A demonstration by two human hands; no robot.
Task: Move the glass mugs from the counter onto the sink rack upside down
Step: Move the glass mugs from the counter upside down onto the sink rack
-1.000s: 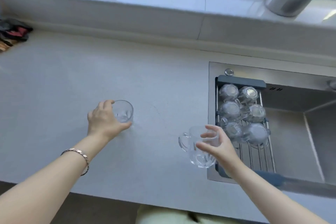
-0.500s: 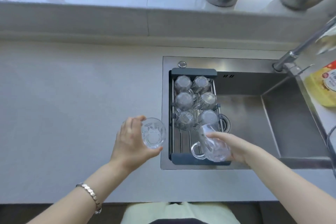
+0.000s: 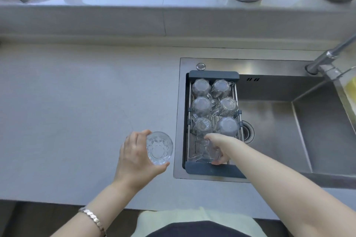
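— Left hand [image 3: 134, 157]?
— Gripping a clear ribbed glass mug [image 3: 159, 148] above the counter [image 3: 77, 111], base towards us.
— Right hand [image 3: 218, 148]?
— Clasping another mug [image 3: 202, 150] on the sink rack [image 3: 212, 169] — six inverted mugs [image 3: 201, 106] behind.

Dark grey rack [image 3: 213, 74] (clear ribbed mugs [image 3: 201, 87]).

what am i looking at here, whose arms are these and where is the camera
There is no machine here: a person wears one camera on the head, looking down at their own arms. The left hand holds a glass mug above the grey counter. The right hand lowers a second mug onto the near end of the sink rack, which spans the steel sink. Six mugs already stand upside down on it.
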